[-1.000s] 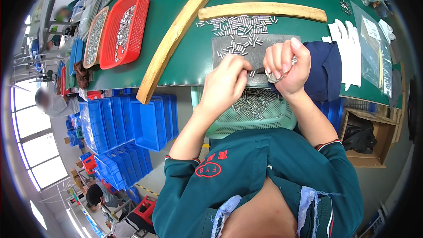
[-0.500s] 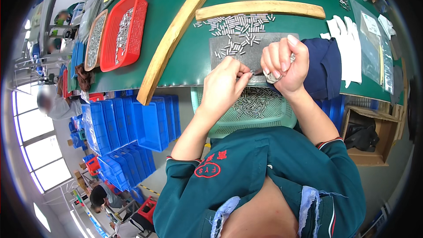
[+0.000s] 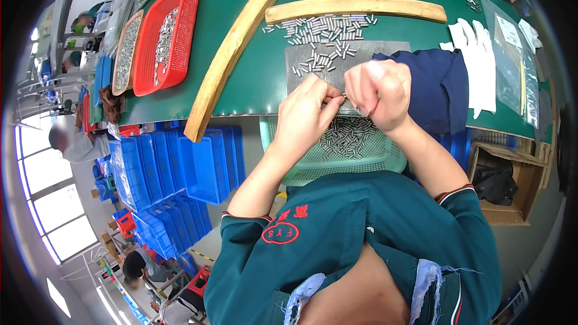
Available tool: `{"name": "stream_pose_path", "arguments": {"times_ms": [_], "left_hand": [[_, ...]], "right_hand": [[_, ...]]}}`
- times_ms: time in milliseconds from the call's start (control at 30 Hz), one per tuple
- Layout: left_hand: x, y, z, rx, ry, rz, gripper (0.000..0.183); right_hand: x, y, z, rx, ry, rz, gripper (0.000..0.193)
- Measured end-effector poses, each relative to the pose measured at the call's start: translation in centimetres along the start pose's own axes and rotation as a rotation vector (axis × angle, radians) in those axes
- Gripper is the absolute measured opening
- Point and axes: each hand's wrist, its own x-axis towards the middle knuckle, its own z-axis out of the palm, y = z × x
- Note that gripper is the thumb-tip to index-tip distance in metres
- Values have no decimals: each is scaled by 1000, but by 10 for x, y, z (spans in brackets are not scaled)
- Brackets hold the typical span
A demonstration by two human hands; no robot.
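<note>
A green worktop [image 3: 268, 78] is stretching across a workroom, and beyond its left end some blue crates [image 3: 208, 168] are standing on the floor. Near the front edge, around its middle, a grey pad [image 3: 370, 53] is lying. Small metal pins [image 3: 328, 29] are lying in a loose heap, partly on this pad and partly on the worktop behind it. A short wooden strip [image 3: 355, 5] is lying just behind the heap, and a long wooden strip [image 3: 229, 54] is running slantwise to the left, its near end reaching past the front edge.

Above the front part of the pad, the left hand [image 3: 306, 108] is pinching a single metal pin [image 3: 344, 95] between the thumb and the fingers, which are closed at the tips. The right hand [image 3: 380, 93] is meeting it there, with its fingers curling inward; what they are holding I cannot tell, because the hand is hiding it.

Under the hands, at the front edge, a green basket [image 3: 391, 165] is holding many more pins. A dark blue cloth [image 3: 439, 84] is lying beside the right hand, and a white glove [image 3: 478, 63] is resting next to it, toward the right end. Toward the left end, a red basket [image 3: 188, 30] is holding small metal pieces [image 3: 165, 42].
</note>
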Motion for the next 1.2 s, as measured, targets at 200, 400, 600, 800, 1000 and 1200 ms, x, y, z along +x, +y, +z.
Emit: {"name": "stream_pose_path", "arguments": {"times_ms": [200, 400, 600, 800, 1000, 1200], "left_hand": [[-2, -4, 1, -57, 11, 31, 9], [-1, -7, 2, -76, 36, 66, 7], [-3, -7, 0, -75, 17, 56, 8], [-18, 5, -6, -30, -93, 129, 10], [-7, -24, -30, 178, 185, 43, 9], [14, -44, -47, 378, 65, 221, 11]], "right_hand": [[6, -2, -6, 322, 229, 166, 46], [6, -1, -7, 347, 209, 138, 46], [1, -2, 3, -6, 26, 36, 46], [7, -4, 1, 80, 119, 105, 45], [9, -1, -5, 282, 155, 129, 50], [13, -4, -10, 500, 182, 218, 63]]}}
